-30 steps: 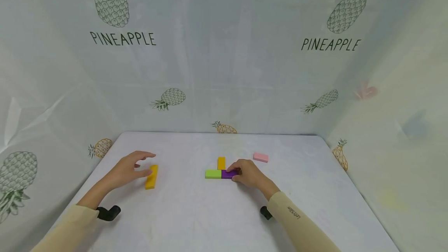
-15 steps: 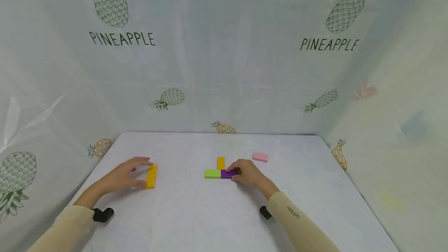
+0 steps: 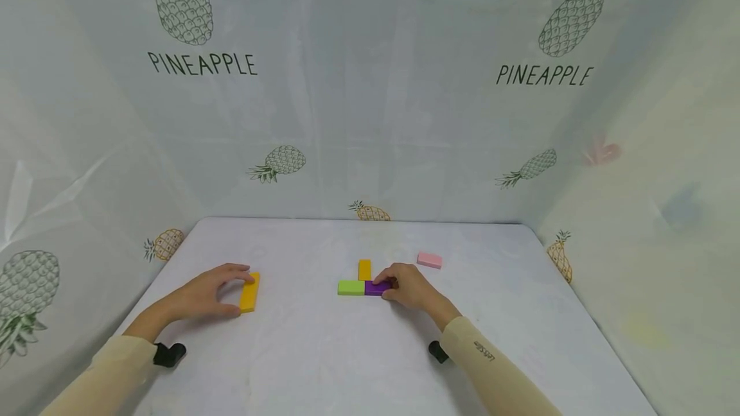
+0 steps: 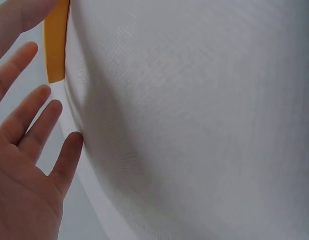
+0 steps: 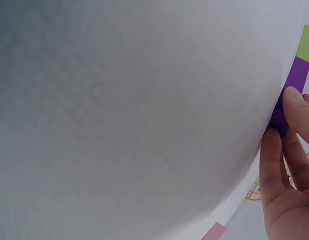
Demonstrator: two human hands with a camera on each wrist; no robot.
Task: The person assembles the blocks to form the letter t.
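Observation:
My left hand (image 3: 203, 292) is at a longer yellow block (image 3: 248, 294) lying on the left of the table. In the head view its fingertips reach the block's far end, and the thumb is by the near left corner. The left wrist view shows the fingers spread and fairly straight, the thumb overlapping the yellow block (image 4: 56, 45). My right hand (image 3: 412, 286) pinches the right end of a purple block (image 5: 297, 75). A lime green block (image 3: 351, 287) adjoins the purple one end to end. Behind their joint stands out a smaller yellow block (image 3: 365, 269), touching or nearly so.
A pink block (image 3: 430, 260) lies alone behind and right of my right hand. All the blocks are on a white-covered table (image 3: 312, 352). A pale curtain (image 3: 370, 82) printed with pineapples rises behind the table and along both sides.
My left hand has lowered and drawn slightly left and nearer, its fingertips coming down to the longer yellow block's far end. My right hand keeps its place on the purple block.

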